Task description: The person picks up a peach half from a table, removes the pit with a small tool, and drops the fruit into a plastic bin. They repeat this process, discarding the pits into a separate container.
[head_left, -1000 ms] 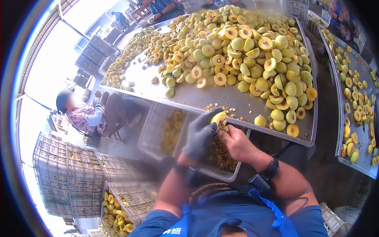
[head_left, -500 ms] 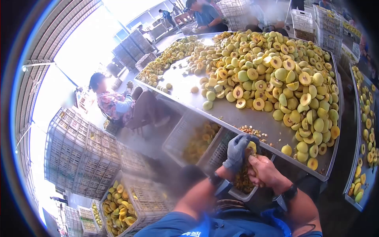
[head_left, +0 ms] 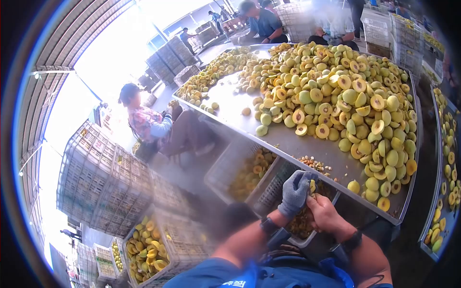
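Gloved left hand [head_left: 294, 193] and bare right hand [head_left: 324, 212] both closed on a yellow fruit half [head_left: 312, 186], above a crate [head_left: 307, 236], near edge of steel counter [head_left: 293, 144] heaped with halved fruit [head_left: 350, 101]

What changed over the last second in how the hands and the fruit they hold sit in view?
The camera swung, sliding both hands right and lower in view. The gloved left hand and bare right hand stay closed on the same yellow fruit half above the crate. The fruit pile is unchanged.
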Action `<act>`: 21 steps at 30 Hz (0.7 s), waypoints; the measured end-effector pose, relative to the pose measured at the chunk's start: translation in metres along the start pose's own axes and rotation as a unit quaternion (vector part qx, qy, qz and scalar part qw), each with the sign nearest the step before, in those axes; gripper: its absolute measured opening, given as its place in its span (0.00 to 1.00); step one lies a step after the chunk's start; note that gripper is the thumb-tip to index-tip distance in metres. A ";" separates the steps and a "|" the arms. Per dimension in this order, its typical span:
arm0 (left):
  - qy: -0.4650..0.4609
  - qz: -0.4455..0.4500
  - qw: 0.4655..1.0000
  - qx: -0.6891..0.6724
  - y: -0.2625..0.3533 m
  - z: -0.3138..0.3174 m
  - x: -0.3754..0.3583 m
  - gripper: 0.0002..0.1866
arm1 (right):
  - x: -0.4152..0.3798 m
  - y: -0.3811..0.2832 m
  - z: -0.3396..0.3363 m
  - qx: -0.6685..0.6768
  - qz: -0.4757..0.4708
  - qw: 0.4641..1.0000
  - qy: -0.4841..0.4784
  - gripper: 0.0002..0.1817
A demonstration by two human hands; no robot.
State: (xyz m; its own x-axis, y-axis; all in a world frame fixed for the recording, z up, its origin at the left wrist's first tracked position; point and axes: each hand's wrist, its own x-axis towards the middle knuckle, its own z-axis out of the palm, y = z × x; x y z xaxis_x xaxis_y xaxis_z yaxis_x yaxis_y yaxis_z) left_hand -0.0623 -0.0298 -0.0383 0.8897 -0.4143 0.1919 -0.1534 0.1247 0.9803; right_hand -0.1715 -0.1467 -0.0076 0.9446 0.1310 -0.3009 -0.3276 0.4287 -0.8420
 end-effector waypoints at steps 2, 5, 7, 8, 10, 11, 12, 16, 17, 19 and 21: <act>-0.001 -0.005 1.000 -0.014 -0.002 0.000 -0.001 0.12 | 0.008 0.011 0.000 -0.083 -0.049 0.995 0.025 0.15; -0.030 0.013 0.999 -0.034 -0.003 0.000 0.000 0.12 | 0.002 -0.008 0.000 0.022 0.033 0.999 0.007 0.17; -0.076 0.122 0.988 0.059 0.009 -0.007 0.005 0.12 | 0.000 -0.011 0.003 0.062 0.059 0.996 0.001 0.17; -0.094 0.165 0.977 0.100 0.011 -0.012 0.006 0.13 | 0.004 -0.002 0.004 0.031 0.030 0.999 0.013 0.16; -0.032 0.038 0.998 -0.031 -0.007 -0.002 0.000 0.13 | 0.014 0.018 -0.001 -0.054 -0.060 0.996 0.021 0.17; -0.001 -0.028 0.995 -0.095 -0.015 0.002 -0.004 0.13 | 0.019 0.030 -0.006 -0.109 -0.118 0.987 0.017 0.17; 0.016 -0.013 0.998 -0.066 -0.012 0.003 -0.006 0.13 | 0.016 0.026 -0.005 -0.097 -0.105 0.990 0.014 0.17; -0.023 -0.005 0.997 -0.078 -0.001 0.000 -0.002 0.12 | 0.009 0.004 0.005 -0.036 -0.048 0.997 0.058 0.17; -0.021 0.002 0.999 -0.039 -0.003 0.000 -0.001 0.12 | 0.032 0.047 -0.006 -0.143 -0.172 0.969 0.106 0.18; -0.019 0.015 0.999 0.043 -0.008 -0.001 0.001 0.12 | 0.031 0.041 -0.001 -0.230 -0.264 0.932 0.098 0.18; -0.018 0.004 1.000 0.017 -0.002 0.001 -0.002 0.13 | 0.010 0.014 0.000 -0.177 -0.185 0.967 0.018 0.19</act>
State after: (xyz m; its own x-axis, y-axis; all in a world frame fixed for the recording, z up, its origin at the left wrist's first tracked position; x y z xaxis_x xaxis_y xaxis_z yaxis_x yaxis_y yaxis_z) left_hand -0.0642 -0.0298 -0.0407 0.8726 -0.4450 0.2014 -0.1762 0.0978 0.9795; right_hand -0.1664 -0.1395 -0.0226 0.9992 -0.0063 0.0399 0.0404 0.1076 -0.9934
